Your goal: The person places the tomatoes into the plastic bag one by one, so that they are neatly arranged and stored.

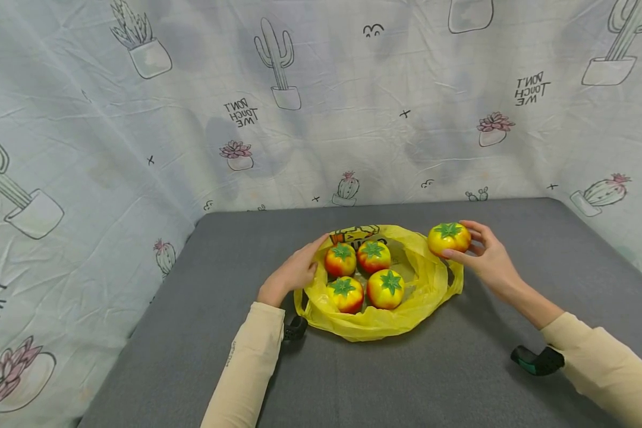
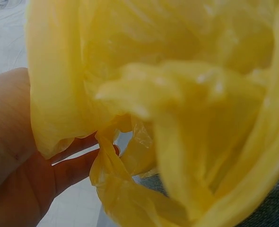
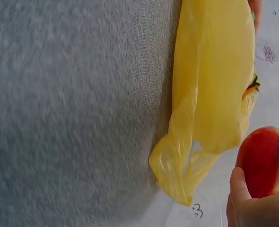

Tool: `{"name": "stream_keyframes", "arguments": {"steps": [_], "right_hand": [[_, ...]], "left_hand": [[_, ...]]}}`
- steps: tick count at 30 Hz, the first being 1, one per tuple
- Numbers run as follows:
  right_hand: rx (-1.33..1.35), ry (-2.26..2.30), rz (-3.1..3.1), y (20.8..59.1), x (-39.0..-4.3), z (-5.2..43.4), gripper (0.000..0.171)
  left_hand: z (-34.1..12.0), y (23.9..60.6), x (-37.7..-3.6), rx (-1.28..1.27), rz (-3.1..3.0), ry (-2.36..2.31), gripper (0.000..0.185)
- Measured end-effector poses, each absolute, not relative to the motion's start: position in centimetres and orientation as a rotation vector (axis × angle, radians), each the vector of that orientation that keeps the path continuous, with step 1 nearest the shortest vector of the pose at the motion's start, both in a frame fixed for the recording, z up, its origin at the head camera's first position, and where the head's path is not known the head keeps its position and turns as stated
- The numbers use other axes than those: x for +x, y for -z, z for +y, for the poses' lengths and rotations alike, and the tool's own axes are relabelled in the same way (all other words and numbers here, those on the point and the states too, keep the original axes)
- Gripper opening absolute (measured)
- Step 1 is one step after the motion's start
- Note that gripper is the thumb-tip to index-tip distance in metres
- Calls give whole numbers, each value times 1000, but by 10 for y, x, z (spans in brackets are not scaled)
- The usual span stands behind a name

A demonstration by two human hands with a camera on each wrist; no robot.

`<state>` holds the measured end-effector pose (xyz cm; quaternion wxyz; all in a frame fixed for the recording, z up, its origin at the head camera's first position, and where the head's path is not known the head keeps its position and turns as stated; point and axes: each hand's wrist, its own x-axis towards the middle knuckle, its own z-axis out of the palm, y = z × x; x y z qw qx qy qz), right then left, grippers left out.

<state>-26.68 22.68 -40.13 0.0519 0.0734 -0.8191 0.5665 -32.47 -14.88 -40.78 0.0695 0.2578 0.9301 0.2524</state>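
1. Lying open on the grey table (image 1: 192, 356), the yellow bag (image 1: 433, 279) holds four tomatoes (image 1: 364, 274).
2. Right hand (image 1: 487, 255) fingers curl around a fifth tomato (image 1: 449, 238) at the bag's right edge.
3. Left hand (image 1: 294, 273) fingers pinch the bag's left rim.
4. Cactus-print cloth (image 1: 139, 148) hangs behind.

Grey felt-covered table (image 1: 385, 380), pale wrinkled cloth backdrop (image 1: 353, 107) behind the table's far edge and along its left side, printed with potted cacti, pink succulents and "don't touch me" lettering, cloth also hanging past the table's right edge.
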Motion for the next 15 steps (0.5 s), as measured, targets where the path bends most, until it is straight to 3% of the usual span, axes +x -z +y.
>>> {"name": "stream_keyframes", "arguments": {"steps": [15], "right_hand": [[337,-1739,-2544,408,-261,204,72]], "left_hand": [[-149,407,-324,778,2802,-757,67]]}}
